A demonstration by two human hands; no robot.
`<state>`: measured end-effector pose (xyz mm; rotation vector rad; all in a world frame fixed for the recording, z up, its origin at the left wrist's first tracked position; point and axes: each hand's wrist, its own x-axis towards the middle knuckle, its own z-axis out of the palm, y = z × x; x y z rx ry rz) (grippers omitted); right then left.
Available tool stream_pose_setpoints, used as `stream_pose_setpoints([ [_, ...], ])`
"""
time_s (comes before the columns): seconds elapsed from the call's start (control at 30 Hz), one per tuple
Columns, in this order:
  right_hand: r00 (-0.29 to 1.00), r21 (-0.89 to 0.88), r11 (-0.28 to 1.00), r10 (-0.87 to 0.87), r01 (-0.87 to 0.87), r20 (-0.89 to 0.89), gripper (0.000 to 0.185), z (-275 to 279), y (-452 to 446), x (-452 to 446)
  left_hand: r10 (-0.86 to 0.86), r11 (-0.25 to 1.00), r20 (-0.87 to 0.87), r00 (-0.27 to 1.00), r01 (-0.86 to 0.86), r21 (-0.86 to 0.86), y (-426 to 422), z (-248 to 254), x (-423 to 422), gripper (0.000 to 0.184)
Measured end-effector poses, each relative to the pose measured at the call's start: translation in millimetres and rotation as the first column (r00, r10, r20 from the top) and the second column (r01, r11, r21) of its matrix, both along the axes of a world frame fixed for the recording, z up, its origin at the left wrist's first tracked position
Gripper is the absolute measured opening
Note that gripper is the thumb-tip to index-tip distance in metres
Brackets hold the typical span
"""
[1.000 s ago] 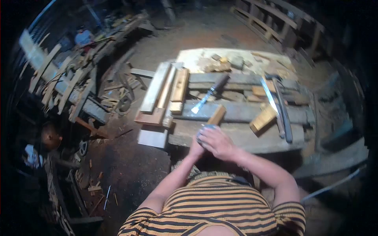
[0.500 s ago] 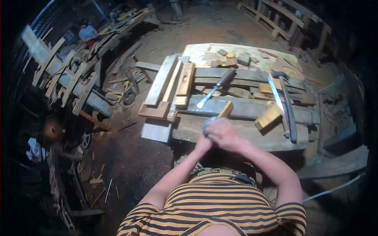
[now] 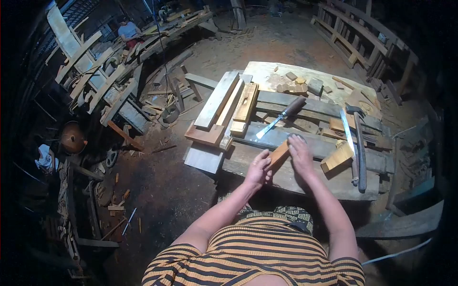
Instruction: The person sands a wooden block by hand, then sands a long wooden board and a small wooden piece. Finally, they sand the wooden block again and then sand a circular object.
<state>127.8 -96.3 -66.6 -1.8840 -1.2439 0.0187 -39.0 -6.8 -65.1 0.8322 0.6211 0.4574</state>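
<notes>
My left hand [image 3: 259,169] is closed round the near end of a small reddish-brown wood block [image 3: 279,156], which is tilted above the bench's front plank. Over the block's far end lies my right hand [image 3: 301,156], its fingers bent over a small dark grey pad [image 3: 296,136]; the pad's kind is unclear and partly hidden. Just beyond, a chisel [image 3: 281,118] with a dark wooden handle rests on the slats. To the right are a light wood block [image 3: 338,157], a long saw-like blade [image 3: 348,136] and a hammer [image 3: 359,152].
The slatted workbench [image 3: 267,164] carries stacked boards [image 3: 219,102] at left and a pale panel [image 3: 262,70] with offcuts at the back. Another person [image 3: 129,32] sits at the far left bench. Timber racks [image 3: 353,33] stand at far right.
My hands were clasped together near my body round a greyish thing and the block; now they are apart, farther forward along the block. The view has shifted slightly.
</notes>
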Motion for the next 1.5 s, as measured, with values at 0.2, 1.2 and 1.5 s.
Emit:
stream_pose_setpoints([
  [0.2, 0.941, 0.082, 0.944, 0.305, -0.319, 0.149, 0.033, 15, -9, -76, -0.023, 0.867, 0.247, 0.969, 0.142, -0.478, 25, -64, 2, 0.032],
  [1.2, 0.986, -0.078, 0.989, 0.134, -0.127, 0.102, 0.034, 0, 26, -42, -0.204, 0.886, 0.211, 0.956, 0.272, -0.375, 8, -20, -9, 0.039],
  [1.5, 0.976, -0.043, 0.986, 0.166, -0.161, 0.138, 0.032, -16, 23, -3, -0.166, 0.856, 0.247, 0.955, 0.264, -0.444, 10, -14, -7, 0.040],
])
